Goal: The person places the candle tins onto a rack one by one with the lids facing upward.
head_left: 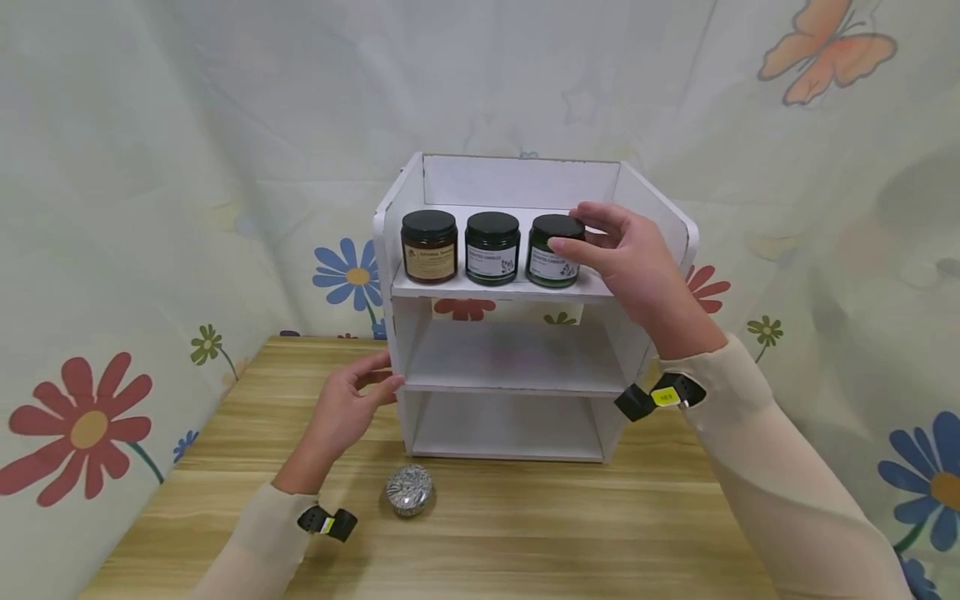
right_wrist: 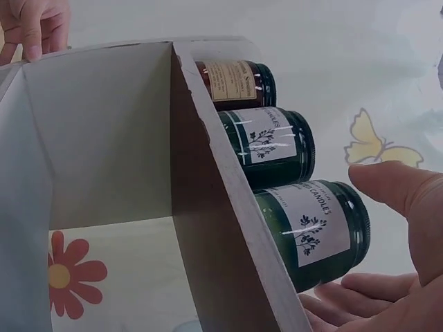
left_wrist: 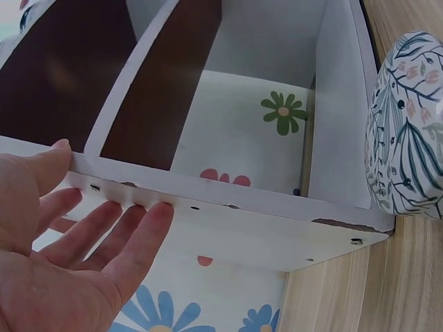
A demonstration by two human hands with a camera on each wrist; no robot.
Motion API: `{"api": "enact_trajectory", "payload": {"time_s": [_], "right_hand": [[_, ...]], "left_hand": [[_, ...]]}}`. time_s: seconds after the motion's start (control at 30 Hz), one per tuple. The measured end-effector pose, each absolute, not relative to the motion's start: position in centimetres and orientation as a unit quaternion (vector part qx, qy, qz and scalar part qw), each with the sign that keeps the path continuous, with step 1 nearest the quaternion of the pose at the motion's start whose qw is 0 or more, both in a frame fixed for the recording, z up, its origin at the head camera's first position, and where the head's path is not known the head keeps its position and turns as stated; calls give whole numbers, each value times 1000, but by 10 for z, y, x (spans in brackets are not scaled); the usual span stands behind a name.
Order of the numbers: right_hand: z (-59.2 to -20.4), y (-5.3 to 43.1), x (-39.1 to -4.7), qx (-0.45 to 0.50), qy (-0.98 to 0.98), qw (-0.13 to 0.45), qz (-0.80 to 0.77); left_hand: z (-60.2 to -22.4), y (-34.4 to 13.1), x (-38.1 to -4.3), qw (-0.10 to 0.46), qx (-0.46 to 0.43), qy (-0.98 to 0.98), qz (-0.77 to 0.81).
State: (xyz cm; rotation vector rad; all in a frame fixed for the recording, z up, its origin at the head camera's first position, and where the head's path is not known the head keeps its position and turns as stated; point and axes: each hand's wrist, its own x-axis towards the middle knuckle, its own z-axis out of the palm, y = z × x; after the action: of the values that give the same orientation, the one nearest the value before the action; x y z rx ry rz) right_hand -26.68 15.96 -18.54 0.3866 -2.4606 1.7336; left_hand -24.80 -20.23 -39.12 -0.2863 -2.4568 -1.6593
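Note:
Three lidded candle jars stand in a row on the top shelf of a white shelf unit (head_left: 517,389). The left jar (head_left: 430,247) is brown with a tan label; the middle jar (head_left: 492,249) and the right jar (head_left: 553,260) are green with white labels reading scented candles. My right hand (head_left: 626,254) is around the right jar, thumb in front and fingers at its far side. In the right wrist view the thumb stands apart from the lid. My left hand (head_left: 351,410) touches the unit's left side, thumb at the front edge and straight fingers against the outer panel.
A small round patterned tin (head_left: 409,490) sits on the wooden table (head_left: 525,533) in front of the unit's lower left corner. Behind hangs a pale curtain (head_left: 300,100) printed with flowers and a butterfly. Raised side panels bound the top shelf.

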Motion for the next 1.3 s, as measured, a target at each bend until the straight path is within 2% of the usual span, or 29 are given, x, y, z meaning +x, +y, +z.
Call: {"api": "enact_trajectory", "payload": {"time_s": [0.43, 0.67, 0.97, 1.3], "right_hand": [[-195, 174, -240, 150, -781, 95, 599], [-208, 177, -229, 165, -692, 117, 693], [-236, 179, -220, 239, -575, 146, 769], [-278, 175, -211, 262, -594, 148, 746]], "left_hand": [[-390, -202, -246, 81, -98, -819, -560], [-392, -203, -247, 84, -98, -820, -558], [-393, -201, -248, 88, -98, -821, -555], [-393, -201, -247, 89, -98, -818, -559]]}}
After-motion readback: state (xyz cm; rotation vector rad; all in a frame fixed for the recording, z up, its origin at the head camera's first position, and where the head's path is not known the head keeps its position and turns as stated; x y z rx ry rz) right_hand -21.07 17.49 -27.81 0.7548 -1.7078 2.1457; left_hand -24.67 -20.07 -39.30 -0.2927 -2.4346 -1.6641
